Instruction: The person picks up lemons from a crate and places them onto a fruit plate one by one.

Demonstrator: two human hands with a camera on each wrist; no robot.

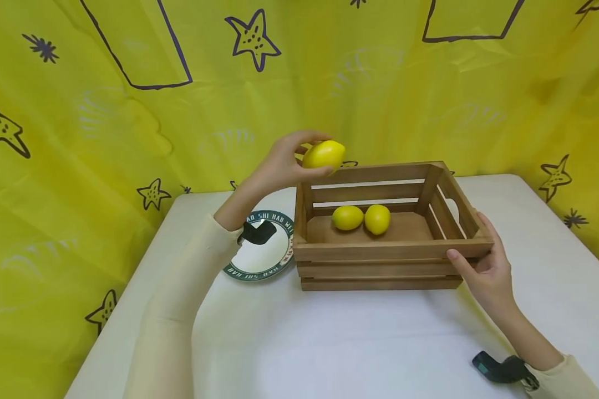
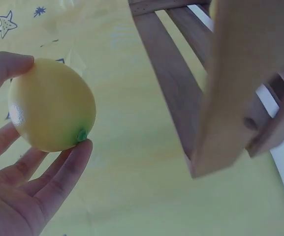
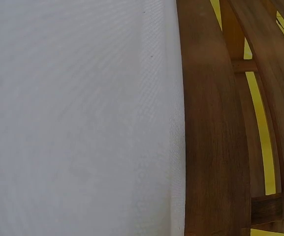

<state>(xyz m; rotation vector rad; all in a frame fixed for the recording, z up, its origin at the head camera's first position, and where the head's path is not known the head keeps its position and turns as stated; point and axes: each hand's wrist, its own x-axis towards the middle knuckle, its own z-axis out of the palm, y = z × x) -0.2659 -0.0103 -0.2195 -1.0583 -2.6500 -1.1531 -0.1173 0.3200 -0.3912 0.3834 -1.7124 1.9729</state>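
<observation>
My left hand (image 1: 292,160) holds a yellow lemon (image 1: 325,155) between thumb and fingers, raised above the back left corner of a slatted wooden crate (image 1: 369,253). In the left wrist view the same lemon (image 2: 53,105) shows a green stem end, with fingers around it and the crate beside it. Two more lemons, a left one (image 1: 348,218) and a right one (image 1: 377,219), lie side by side on the crate's floor. At the crate's right end my right hand (image 1: 491,274) grips the front corner, thumb on the front. The right wrist view shows only crate slats and white cloth.
A white plate (image 1: 259,252) with a green lettered rim stands left of the crate, partly hidden by my left forearm. White cloth covers the table (image 1: 329,343). Behind it hangs a yellow curtain (image 1: 299,100) with drawn stars.
</observation>
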